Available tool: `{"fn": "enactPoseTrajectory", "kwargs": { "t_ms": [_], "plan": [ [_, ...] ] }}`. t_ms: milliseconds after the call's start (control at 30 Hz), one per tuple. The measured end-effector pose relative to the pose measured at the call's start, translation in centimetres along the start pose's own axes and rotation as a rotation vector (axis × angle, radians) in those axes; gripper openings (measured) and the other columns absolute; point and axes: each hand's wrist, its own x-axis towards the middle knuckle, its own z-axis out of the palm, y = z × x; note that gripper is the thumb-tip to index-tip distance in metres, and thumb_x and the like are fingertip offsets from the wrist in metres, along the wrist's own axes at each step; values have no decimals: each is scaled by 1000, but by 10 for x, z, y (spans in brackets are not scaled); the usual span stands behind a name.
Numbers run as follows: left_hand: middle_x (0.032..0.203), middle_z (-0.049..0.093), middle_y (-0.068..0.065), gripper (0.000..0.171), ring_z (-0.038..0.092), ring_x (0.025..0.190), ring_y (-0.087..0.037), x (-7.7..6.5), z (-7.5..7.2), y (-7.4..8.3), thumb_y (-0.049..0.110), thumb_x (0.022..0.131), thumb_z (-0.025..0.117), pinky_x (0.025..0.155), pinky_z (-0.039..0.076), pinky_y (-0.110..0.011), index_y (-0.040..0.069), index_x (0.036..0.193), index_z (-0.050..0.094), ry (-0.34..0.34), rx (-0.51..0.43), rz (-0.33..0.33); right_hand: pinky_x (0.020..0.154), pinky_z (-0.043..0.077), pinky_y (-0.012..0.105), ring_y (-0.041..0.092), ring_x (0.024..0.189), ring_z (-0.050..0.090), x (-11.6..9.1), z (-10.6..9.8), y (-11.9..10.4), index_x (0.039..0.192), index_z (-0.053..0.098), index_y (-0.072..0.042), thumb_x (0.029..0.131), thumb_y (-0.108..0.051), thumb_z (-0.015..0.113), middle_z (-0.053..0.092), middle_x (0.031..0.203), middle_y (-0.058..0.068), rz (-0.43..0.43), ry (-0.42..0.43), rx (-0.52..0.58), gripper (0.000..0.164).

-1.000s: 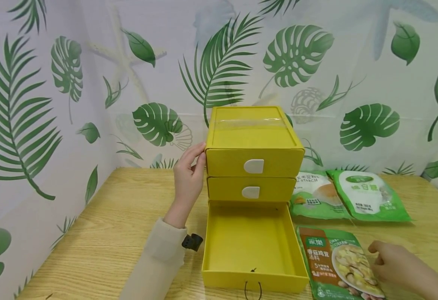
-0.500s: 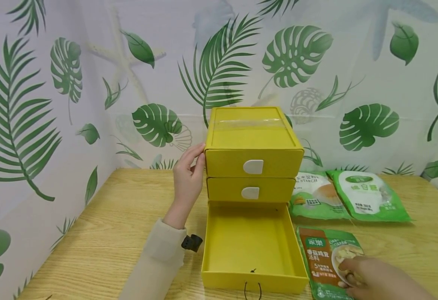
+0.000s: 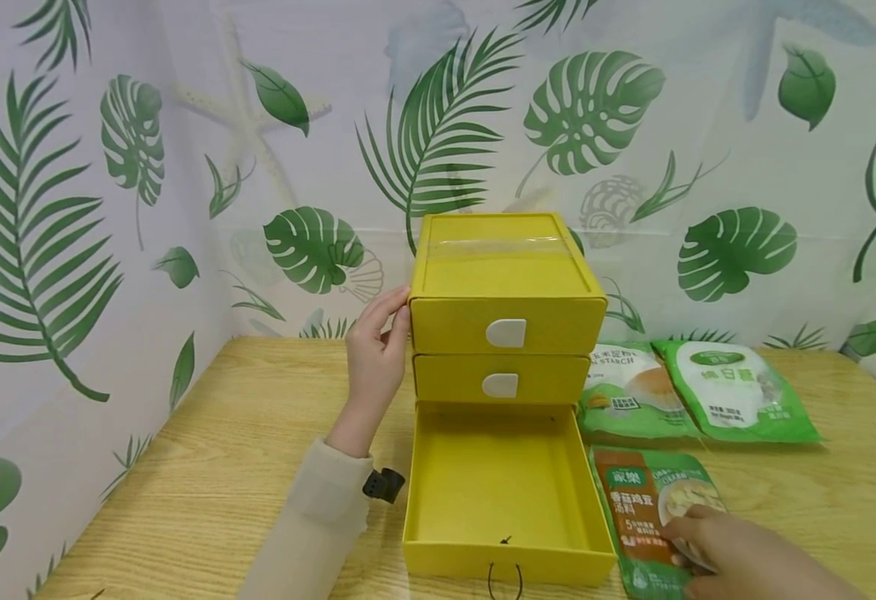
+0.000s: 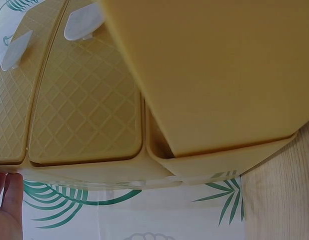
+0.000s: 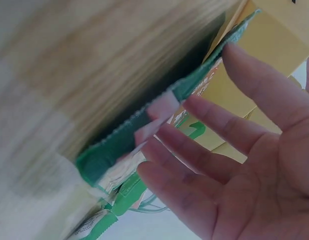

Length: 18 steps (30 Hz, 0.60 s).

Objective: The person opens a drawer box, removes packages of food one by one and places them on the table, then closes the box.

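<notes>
My left hand (image 3: 377, 350) rests its fingertips against the left side of a yellow drawer cabinet (image 3: 508, 258); in the left wrist view its fingers (image 4: 13, 195) touch the cabinet's side. The bottom drawer (image 3: 505, 492) is pulled out, with nothing lying in it. To its right, my right hand (image 3: 738, 550) touches the front of a green-and-brown soup mix packet (image 3: 636, 508). The right wrist view shows the thumb and spread fingers (image 5: 209, 117) on the packet's face, near its edge; the hand covers the packet's lower right.
Behind the packet lie a starch bag (image 3: 633, 396) and another green-and-white bag (image 3: 738, 392) on the wooden table (image 3: 205, 467). A leaf-patterned sheet (image 3: 468, 108) hangs behind. Two upper drawers with white tabs (image 3: 507, 333) are closed. A cord loop (image 3: 505, 579) hangs on the bottom drawer's front.
My right hand has come left from beside the soup mix packet onto its front. The packet has shifted slightly away from me. My left hand stays against the cabinet.
</notes>
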Motion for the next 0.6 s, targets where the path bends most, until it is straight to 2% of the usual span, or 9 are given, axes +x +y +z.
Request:
{"fn": "enactPoseTrajectory", "kwargs": {
  "t_ms": [200, 333, 400, 533, 600],
  "plan": [
    [110, 58, -16, 23, 55, 100, -23, 0, 0, 0, 2, 89, 50, 65, 53, -31, -6, 108, 60, -4, -10, 1, 57, 43, 33, 16, 70, 45, 2, -2, 1, 91, 58, -18, 70, -23, 73, 50, 86, 0, -59, 43, -84, 27],
    [110, 58, -16, 23, 55, 99, -22, -1, 1, -1, 3, 89, 50, 64, 53, -29, -6, 108, 60, -5, -5, 4, 58, 43, 31, 14, 71, 44, 3, -5, -1, 94, 58, -17, 69, -24, 74, 49, 84, -1, -40, 53, -90, 30],
    [110, 58, -16, 23, 55, 99, -21, 0, 1, -1, 3, 89, 50, 64, 53, -28, -6, 108, 60, -4, -1, 5, 55, 41, 28, 11, 67, 43, 3, -7, -1, 90, 59, -16, 71, -22, 73, 49, 79, -3, -81, 50, -70, 24],
    [110, 58, -16, 23, 55, 99, -22, 0, 0, -1, 3, 89, 51, 63, 53, -28, -6, 108, 60, -3, 1, 11, 49, 42, 22, 6, 53, 45, 1, -14, -2, 100, 58, -6, 75, -21, 70, 53, 89, 6, -155, 49, 0, 31],
    [110, 58, -16, 23, 55, 99, -22, 0, 0, -1, 3, 89, 51, 63, 53, -28, -6, 108, 60, -2, 2, 12, 51, 46, 24, 6, 55, 50, 0, -19, -4, 107, 56, -1, 76, -23, 69, 54, 99, 12, -167, 73, -4, 40]
  ]
}}
